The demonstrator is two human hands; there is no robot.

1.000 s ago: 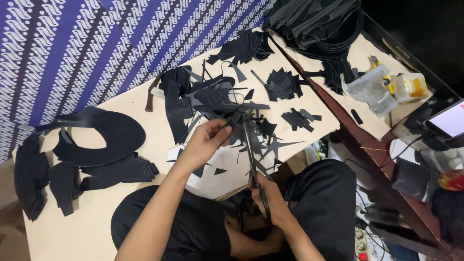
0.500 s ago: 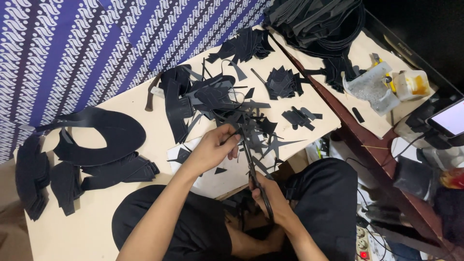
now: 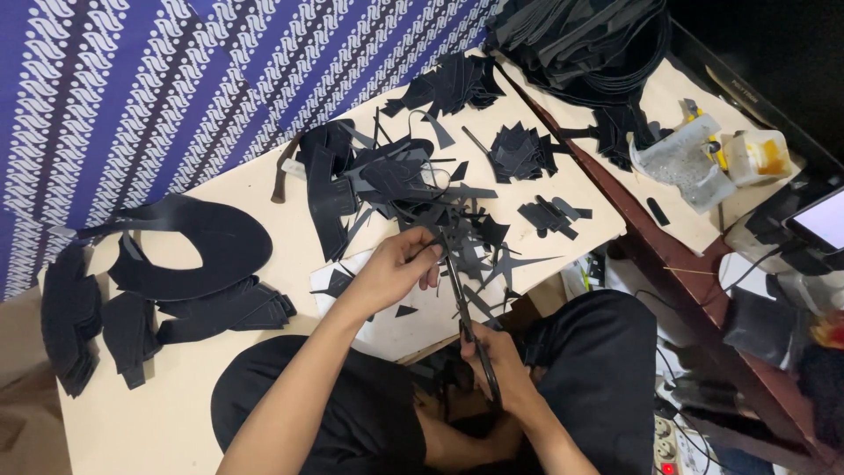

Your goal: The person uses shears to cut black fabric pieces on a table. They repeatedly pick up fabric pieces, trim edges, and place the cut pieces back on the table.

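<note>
Pretty cramped around the left hand [image 3: 397,268]: black offcuts [image 3: 413,180] pile up right ahead of it, and the scissors [image 3: 464,303] cross on its right. Only open board [image 3: 220,185] is over by the patterned wall, between the big curved piece [image 3: 198,246] and that pile.

The scissors' handles [image 3: 486,380] are hidden inside the right hand [image 3: 497,365]. The piece pinched by the left hand [image 3: 397,268] blends into the black scraps [image 3: 413,180]. The bottom edge crops both forearms.
</note>
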